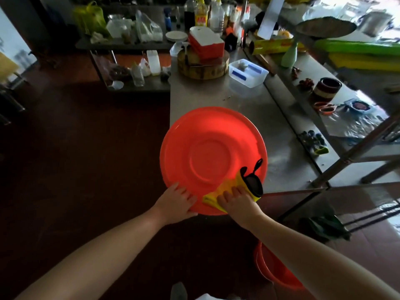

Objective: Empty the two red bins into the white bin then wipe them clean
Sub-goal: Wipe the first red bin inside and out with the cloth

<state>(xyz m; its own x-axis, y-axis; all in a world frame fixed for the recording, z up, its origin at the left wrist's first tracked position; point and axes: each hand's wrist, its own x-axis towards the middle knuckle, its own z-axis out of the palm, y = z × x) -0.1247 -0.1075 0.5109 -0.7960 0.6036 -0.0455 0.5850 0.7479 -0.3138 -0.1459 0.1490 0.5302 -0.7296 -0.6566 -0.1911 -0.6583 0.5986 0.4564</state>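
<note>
A large round red bin (207,148) sits on the near end of the steel table (279,152). Its ridged round face is turned toward me. My left hand (177,201) rests on its near left rim with the fingers spread. My right hand (237,200) presses a yellow cloth with a black print (249,182) against the bin's near right part. A second red bin (275,269) stands on the floor below my right forearm, mostly hidden by it. No white bin is in sight.
Farther along the table are a clear plastic box (247,72), a round wooden block (203,66) with a red and white box on it, and bottles. A steel shelf (346,118) with small items runs along the right. Dark floor lies to the left.
</note>
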